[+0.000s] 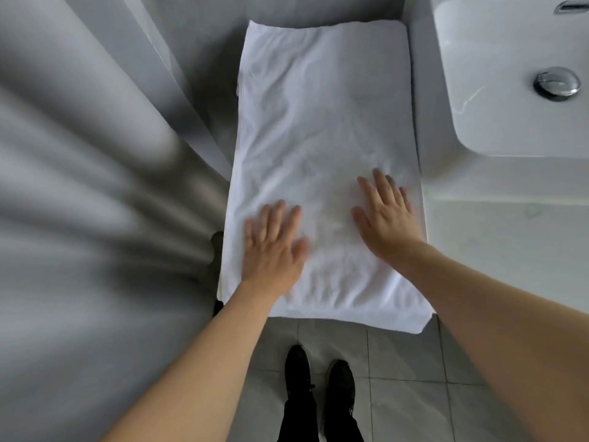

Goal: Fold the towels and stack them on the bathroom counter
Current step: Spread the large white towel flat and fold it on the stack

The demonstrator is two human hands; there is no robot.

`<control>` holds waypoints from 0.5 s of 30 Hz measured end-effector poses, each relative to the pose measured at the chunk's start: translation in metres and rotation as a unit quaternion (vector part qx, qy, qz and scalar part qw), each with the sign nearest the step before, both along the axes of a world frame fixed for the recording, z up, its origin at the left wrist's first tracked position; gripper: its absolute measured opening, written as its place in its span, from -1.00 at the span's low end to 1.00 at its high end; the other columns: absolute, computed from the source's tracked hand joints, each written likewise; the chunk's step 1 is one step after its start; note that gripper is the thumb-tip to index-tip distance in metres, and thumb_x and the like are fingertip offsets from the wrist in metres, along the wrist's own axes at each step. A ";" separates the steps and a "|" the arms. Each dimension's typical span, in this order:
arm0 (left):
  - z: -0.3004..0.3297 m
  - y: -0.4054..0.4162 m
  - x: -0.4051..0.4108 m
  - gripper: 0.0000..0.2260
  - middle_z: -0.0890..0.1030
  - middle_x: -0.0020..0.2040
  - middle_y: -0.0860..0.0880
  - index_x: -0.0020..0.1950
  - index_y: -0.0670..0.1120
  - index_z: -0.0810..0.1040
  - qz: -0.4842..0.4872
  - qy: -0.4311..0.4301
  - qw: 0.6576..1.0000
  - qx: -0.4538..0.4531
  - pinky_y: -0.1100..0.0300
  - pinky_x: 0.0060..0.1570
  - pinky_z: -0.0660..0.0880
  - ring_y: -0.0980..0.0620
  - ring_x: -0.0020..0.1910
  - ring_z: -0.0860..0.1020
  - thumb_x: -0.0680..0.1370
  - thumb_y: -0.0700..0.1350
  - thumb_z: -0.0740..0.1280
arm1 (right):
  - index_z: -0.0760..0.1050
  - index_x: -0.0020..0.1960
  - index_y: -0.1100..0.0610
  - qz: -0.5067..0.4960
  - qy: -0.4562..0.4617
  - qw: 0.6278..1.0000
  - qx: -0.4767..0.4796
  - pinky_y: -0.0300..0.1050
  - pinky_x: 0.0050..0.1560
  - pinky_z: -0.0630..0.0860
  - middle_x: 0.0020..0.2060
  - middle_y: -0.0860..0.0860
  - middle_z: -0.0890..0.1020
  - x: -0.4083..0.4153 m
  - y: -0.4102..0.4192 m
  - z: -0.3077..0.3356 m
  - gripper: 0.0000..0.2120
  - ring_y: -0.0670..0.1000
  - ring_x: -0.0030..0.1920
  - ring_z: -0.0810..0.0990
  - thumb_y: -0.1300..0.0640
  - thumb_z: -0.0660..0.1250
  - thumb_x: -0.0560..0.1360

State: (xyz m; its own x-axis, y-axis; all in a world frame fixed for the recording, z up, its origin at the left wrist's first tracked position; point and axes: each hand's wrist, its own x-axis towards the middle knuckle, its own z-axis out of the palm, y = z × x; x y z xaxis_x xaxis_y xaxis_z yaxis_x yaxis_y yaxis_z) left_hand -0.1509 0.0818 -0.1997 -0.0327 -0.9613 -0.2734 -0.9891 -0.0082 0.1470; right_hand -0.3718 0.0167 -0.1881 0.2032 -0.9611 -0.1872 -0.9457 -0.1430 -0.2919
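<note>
Currently a white towel [322,138] lies folded into a long rectangle on the bathroom counter [497,237], just left of the sink basin [497,90]. Its near end overhangs the counter edge slightly, above the tiled floor [408,393]; its far end reaches nearly to the back wall. Surface is lightly wrinkled, layered edges visible along the left side.

Left hand [271,247] — flat on the towel's near-left part, palm down, fingers straight and slightly apart, thumb out toward the middle. Some motion blur at the fingers.

Right hand [387,212] — flat on the towel's near-right part, palm down, fingers spread, close to the towel's right edge. Neither hand grips or pinches cloth; both simply press on top.

The hands are apart, with bare towel between them.

Other items: chrome drain plug [557,82] in the basin, part of a chrome faucet [570,7] at the top right corner. A grey curtain [79,186] fills the left side, blurred. Black shoes [318,374] stand on the floor below the counter edge.
</note>
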 end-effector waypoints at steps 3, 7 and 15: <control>-0.011 0.002 0.029 -0.39 -0.23 0.65 -0.03 0.65 0.00 -0.22 0.145 -0.033 0.988 -0.042 -0.08 0.57 -0.26 -0.03 0.61 -0.26 0.65 0.21 -0.19 | -0.09 0.60 -0.07 -0.006 0.066 0.997 -0.033 0.09 0.53 -0.26 0.59 0.03 -0.08 -0.010 -0.012 -0.021 -0.38 0.08 0.58 -0.16 -0.23 -0.11 0.60; 0.000 -0.052 0.003 -0.37 -0.10 0.66 -0.10 0.65 -0.07 -0.06 0.157 0.014 0.983 -0.093 -0.12 0.57 -0.21 -0.11 0.63 -0.14 0.63 0.18 -0.12 | -0.07 0.60 -0.07 -0.008 0.069 0.996 -0.046 0.15 0.54 -0.19 0.59 0.04 -0.05 -0.010 -0.009 -0.026 -0.36 0.12 0.58 -0.16 -0.26 -0.14 0.57; -0.012 -0.178 0.010 -0.41 -0.14 0.66 -0.02 0.65 -0.01 -0.09 0.176 -0.004 0.982 -0.064 -0.16 0.56 -0.25 -0.07 0.62 -0.20 0.67 0.17 -0.07 | 0.00 0.60 -0.06 -0.008 0.075 0.996 -0.055 0.21 0.53 -0.14 0.59 0.07 0.00 -0.010 -0.011 -0.024 -0.36 0.20 0.57 -0.13 -0.25 -0.09 0.57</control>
